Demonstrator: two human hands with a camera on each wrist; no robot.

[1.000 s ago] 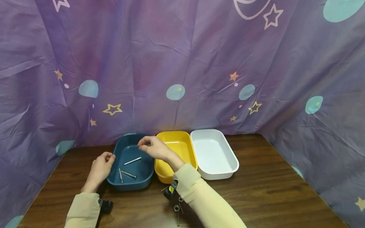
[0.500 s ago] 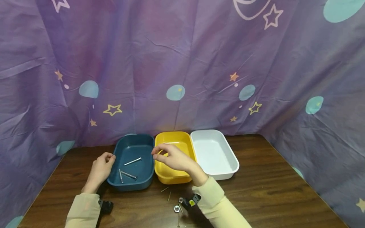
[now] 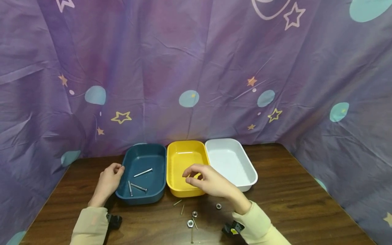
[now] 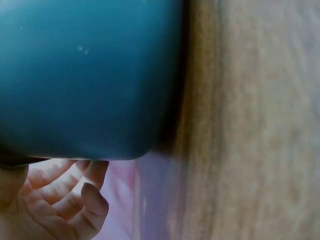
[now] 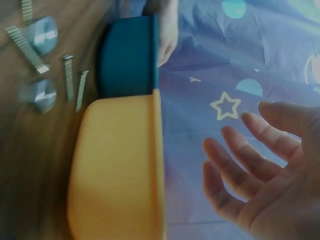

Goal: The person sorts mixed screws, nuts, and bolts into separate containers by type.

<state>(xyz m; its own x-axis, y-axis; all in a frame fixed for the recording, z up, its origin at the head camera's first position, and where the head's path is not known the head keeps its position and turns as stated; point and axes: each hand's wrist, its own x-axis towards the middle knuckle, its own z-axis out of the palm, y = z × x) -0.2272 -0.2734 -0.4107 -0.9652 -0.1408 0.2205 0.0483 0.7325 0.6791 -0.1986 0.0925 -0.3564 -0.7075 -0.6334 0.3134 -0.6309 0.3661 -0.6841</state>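
My left hand (image 3: 108,180) grips the left rim of the blue tray (image 3: 157,195) with bent fingers; part of that grip is hidden behind the tray in the left wrist view. Three silver bolts lie inside, one of them the upper bolt (image 3: 143,172). Above the front right part of the yellow tray (image 3: 183,193) hovers my right hand (image 3: 209,180), its fingers loosely bent and apart. Nothing shows between them in the right wrist view. Nearest below that hand on the table are a nut (image 3: 218,206), another nut (image 3: 194,214) and a larger nut (image 3: 190,223).
Several thin screws, such as one screw (image 3: 177,202), lie among the nuts on the wooden table (image 3: 294,204). A white tray (image 3: 231,165) stands right of the yellow one. Behind all three trays hangs a purple patterned cloth (image 3: 165,68).
My right hand has moved right and toward me, from over the blue tray to the yellow tray's front right, uncovering the screws and nuts. My left hand stays at the blue rim.
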